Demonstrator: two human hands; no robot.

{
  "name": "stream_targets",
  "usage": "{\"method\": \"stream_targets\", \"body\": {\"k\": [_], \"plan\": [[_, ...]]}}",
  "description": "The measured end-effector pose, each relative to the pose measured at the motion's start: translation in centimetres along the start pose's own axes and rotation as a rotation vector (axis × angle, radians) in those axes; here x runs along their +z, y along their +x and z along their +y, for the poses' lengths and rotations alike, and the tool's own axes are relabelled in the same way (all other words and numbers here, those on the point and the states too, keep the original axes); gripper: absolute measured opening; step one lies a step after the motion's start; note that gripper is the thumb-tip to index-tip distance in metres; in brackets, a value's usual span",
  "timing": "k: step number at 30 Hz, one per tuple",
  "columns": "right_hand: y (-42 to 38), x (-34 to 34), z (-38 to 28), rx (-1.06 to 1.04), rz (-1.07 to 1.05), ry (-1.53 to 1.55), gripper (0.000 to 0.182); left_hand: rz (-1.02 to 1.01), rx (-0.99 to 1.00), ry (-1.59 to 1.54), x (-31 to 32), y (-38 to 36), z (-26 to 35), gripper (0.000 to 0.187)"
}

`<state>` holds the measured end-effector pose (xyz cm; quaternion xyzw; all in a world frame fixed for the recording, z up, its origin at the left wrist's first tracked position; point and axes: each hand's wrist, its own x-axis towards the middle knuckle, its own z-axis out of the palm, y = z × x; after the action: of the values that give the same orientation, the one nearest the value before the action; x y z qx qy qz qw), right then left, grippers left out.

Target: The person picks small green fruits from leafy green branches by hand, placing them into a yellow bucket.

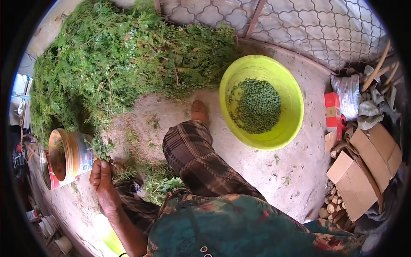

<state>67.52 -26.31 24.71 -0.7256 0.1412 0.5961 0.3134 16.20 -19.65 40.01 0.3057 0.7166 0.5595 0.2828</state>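
Observation:
My left hand (pixel 104 182) is closed round the stem of a small green sprig (pixel 102 147), which points up beside the buckets at the left. My right hand does not show. A large yellow-green basin (pixel 294 100) stands on the floor to the right of my foot, with many small green berries (pixel 259 105) in its bottom. Across the upper left lies a big heap of leafy green branches (pixel 115 60), some bearing pale berries.
An orange-rimmed bucket (pixel 64 155) lies tilted at the left. More green cuttings (pixel 160 182) lie between my legs. At the right are cardboard (pixel 357 184), a red box (pixel 332 109) and cut wood (pixel 334 205). A wire mesh gate (pixel 308 25) stands at the back.

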Motion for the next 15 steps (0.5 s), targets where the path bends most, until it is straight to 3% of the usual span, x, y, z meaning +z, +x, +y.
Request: {"method": "stream_targets", "body": {"k": [14, 15], "plan": [[0.8, -0.7, 1.9, -0.009, -0.104, -0.133, 0.024, 0.097, 0.025, -0.111, -1.7, -1.4, 0.5, 0.024], [1.0, -0.6, 1.6, -0.008, -0.116, -0.157, 0.024, 0.240, 0.040, 0.020, -2.3, -1.9, 0.8, 0.022]]}}
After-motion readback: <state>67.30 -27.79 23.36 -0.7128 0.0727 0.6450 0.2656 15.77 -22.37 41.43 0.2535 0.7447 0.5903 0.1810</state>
